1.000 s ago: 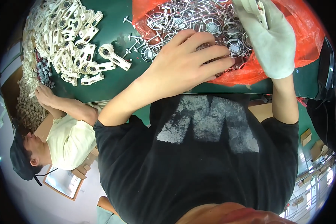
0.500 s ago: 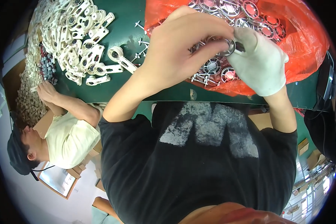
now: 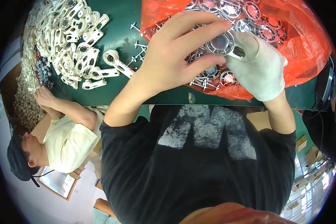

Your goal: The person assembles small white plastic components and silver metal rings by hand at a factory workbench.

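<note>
My right hand, in a white glove, is closed on a white part with a dark slot, mostly covered by the glove. At the part's end is a round silver spoked disc. My bare left hand is around the disc's left side, its thumb and index finger apart. Whether its hidden fingers touch the disc I cannot tell. Beneath both hands lies a red plastic bag with several silver spoked discs and thin silver stems.
A heap of white round-headed parts covers the green table at left, one part lying nearer me. Loose silver stems lie beside the bag. A co-worker in a pale shirt works at far left. Black cables hang at right.
My left thumb and index finger have spread apart from their pinch at the silver disc. The disc has turned from nearly edge-on to face up.
</note>
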A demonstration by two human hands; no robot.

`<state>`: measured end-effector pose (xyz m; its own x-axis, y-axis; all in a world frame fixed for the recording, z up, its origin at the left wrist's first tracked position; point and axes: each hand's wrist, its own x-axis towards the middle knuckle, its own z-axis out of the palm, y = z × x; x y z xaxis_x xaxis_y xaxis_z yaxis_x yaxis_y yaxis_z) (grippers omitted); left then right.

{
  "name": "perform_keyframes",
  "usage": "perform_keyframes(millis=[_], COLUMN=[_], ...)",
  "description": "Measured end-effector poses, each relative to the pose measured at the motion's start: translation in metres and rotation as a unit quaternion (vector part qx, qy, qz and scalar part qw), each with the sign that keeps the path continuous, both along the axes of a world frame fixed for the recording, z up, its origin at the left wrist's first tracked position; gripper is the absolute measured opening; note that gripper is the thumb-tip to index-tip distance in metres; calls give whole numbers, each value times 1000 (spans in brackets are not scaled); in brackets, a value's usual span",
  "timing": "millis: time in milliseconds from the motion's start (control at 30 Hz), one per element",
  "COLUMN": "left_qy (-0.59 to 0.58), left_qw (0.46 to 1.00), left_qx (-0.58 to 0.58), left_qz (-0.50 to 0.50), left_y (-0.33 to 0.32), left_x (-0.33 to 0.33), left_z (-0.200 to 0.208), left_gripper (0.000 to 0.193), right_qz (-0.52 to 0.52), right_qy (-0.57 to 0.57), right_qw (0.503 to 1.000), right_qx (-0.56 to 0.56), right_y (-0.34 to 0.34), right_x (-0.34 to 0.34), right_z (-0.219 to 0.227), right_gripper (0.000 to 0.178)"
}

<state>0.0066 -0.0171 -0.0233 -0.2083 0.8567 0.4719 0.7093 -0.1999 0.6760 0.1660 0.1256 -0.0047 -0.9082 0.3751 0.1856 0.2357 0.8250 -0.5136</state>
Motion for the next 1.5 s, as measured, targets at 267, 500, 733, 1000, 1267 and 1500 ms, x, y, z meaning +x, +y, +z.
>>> perform_keyframes(millis=[267, 500, 733, 1000, 1267, 1500], left_qy=[37, 28, 58, 144, -213, -274], left_qw=[998, 998, 997, 979, 968, 951], left_qx=[-41, -24, -26, 123, -47, 8], left_qz=[-23, -44, -45, -80, -124, -142], left_y=[-2, 0, -1, 7, 3, 3], left_x=[-5, 1, 2, 12, 13, 15], left_z=[8, 7, 9, 10, 11, -4], left_gripper=[57, 54, 57, 49, 54, 40], right_qz=[-10, -18, 6, 101, 35, 81], right_qy=[21, 3, -88, -151, -62, 31], right_qw=[1000, 1000, 960, 894, 958, 995], right_qx=[-11, -18, -266, -410, -277, -56], right_y=[-1, -1, 3, 16, -2, -6], right_x=[-3, -2, 0, 7, 5, 6], right_z=[1, 3, 18, 17, 5, -3], right_gripper=[27, 27, 37, 34, 26, 19])
